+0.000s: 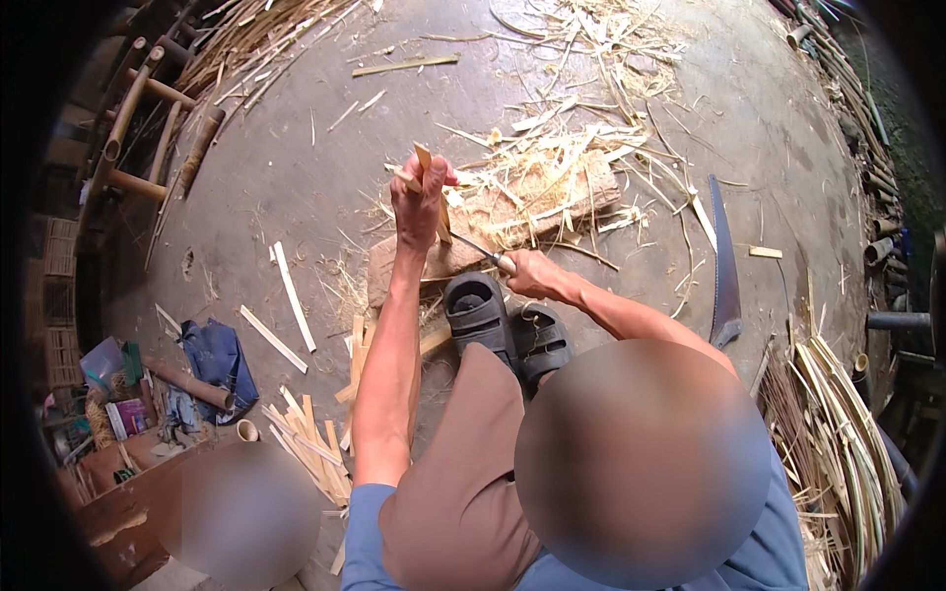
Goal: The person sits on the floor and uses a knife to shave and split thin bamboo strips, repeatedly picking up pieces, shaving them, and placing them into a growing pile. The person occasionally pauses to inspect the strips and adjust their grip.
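My left hand [418, 212] is closed round a pale bamboo strip [424, 156], held upright over the near left part of a rough brown block [386, 264]. The strip's lower end comes down to the block. In my right hand [538, 274] is a knife [506, 264] with a light wooden handle. Its narrow dark blade points left and meets or passes just beside the strip; I cannot tell which. Curled bamboo shavings [552, 172] cover much of the block. My dark sandals [480, 313] are just below it.
A handsaw [725, 266] lies to the right on the concrete floor. Split bamboo bundles [838, 433] lie at the lower right, and cut strips [310, 448] at the lower left. A blue cloth or bag [217, 360] lies left. A bamboo frame [133, 118] stands at the upper left.
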`<state>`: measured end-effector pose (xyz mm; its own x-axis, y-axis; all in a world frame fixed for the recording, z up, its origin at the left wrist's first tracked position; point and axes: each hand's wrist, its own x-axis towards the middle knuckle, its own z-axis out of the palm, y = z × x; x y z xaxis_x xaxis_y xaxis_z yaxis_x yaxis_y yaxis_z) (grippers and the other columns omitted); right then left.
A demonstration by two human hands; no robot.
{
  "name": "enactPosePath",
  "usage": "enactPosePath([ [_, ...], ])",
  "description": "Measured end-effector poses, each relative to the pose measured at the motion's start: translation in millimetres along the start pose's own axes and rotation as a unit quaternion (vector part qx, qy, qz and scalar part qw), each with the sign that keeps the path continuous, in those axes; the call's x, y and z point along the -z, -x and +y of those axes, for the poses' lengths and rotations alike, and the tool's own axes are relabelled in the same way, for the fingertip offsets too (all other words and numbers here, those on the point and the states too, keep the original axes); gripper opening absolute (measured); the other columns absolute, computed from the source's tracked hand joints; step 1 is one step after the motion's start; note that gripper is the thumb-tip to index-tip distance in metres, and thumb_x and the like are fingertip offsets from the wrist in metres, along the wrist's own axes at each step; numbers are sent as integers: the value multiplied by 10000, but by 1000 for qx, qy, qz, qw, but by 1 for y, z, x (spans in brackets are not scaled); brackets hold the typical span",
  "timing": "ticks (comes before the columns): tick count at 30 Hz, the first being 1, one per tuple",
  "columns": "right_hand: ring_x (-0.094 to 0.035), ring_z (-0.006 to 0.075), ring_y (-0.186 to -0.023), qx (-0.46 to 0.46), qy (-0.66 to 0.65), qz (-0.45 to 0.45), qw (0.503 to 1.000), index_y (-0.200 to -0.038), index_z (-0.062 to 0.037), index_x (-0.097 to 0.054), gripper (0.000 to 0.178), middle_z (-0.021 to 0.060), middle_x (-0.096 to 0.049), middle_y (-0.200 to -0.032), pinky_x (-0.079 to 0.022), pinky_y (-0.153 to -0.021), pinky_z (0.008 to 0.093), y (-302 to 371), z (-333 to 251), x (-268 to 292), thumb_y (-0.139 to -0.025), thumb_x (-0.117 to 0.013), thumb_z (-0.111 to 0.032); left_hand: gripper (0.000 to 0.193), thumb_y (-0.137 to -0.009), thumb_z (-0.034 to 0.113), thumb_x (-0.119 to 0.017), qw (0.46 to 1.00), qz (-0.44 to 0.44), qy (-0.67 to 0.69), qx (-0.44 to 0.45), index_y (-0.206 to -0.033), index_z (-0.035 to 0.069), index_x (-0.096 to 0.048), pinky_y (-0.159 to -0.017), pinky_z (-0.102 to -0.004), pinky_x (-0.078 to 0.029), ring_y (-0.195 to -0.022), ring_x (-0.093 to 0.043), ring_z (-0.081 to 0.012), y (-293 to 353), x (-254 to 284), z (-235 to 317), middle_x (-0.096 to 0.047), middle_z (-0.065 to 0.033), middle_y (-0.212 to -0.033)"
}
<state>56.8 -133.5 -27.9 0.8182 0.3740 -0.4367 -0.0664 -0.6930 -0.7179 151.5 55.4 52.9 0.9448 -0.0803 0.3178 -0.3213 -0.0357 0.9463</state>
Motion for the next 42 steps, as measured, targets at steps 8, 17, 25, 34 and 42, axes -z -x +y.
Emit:
enactPosePath([
  [8,-688,428,-858,-33,-21,7,999,-987,-14,-644,218,277,-682,-867,-536,-749,496,-2,0,-7,-835,-594,-163,407,-1011,454,-554,997,61,40,2,-822,103,-470,-488,-242,-379,-536,-428,-63,2,5,-8,-429,39,-613],
  [17,-666,469,-805,13,127,100,987,-1024,-47,-586,218,264,-675,-852,-529,-675,546,-16,16,-15,-972,-550,-255,588,-972,603,-522,989,140,-53,-18,-748,60,-514,-448,-280,-388,-485,-476,-102,-12,5,-13,-472,24,-561],
  [25,-700,322,-690,-66,-37,-79,994,-902,-34,-577,175,193,-658,-712,-553,-591,465,11,-20,8,-847,-552,-199,558,-920,641,-584,962,260,-17,-84,-980,91,-510,-711,-291,-454,-762,-535,-105,-21,45,-2,-530,-10,-814],
  [34,-654,420,-772,-12,-140,203,969,-1064,-38,-548,334,228,-652,-805,-486,-676,493,68,24,-51,-962,-525,-356,348,-1079,265,-387,906,393,130,87,-1396,125,-418,-999,-497,-462,-1161,-597,-282,29,128,94,-603,-156,-1227],
  [42,-627,546,-872,40,-69,124,989,-1201,-79,-450,386,325,-666,-907,-485,-758,606,90,-8,-66,-1021,-447,-420,347,-1089,258,-337,882,436,103,144,-1405,118,-309,-1039,-579,-459,-1259,-530,-400,161,34,10,-543,-230,-1281],
])
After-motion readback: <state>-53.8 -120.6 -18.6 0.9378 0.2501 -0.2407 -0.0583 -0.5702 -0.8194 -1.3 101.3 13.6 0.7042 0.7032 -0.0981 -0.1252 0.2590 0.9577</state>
